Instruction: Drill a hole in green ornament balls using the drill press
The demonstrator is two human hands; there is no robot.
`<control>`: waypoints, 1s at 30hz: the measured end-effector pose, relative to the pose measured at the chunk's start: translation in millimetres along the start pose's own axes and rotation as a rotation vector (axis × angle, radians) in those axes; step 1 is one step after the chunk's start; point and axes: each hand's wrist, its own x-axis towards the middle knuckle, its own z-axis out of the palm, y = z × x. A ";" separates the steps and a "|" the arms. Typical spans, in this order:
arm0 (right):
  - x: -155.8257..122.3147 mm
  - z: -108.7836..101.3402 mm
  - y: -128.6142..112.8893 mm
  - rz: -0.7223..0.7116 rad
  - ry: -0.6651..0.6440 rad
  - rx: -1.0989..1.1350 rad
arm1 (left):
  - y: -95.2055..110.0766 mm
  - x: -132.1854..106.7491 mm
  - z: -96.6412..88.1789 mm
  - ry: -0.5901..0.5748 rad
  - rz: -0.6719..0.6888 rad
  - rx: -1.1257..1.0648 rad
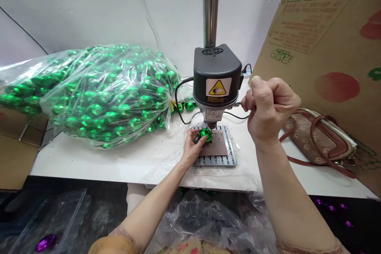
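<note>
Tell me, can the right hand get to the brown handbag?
Probably yes: the brown handbag lies off to the right of the right hand, with nothing seen blocking that side. But the hand seems closed on a metal lever, so it would likely have to let go first.

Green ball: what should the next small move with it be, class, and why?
Perhaps the left hand should nudge the green ball slightly right, beneath the chuck: it appears left of the chuck's centre, and the right hand grips the lever.
</note>
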 end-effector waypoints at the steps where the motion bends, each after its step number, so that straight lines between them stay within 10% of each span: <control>1: -0.1 0.0 -0.4 0.001 0.000 -0.011 | 0.0 0.2 0.6 -0.014 0.002 0.010; 30: -4.2 -3.5 1.1 -0.075 -0.022 0.057 | -9.2 -1.6 0.2 -0.289 0.198 0.289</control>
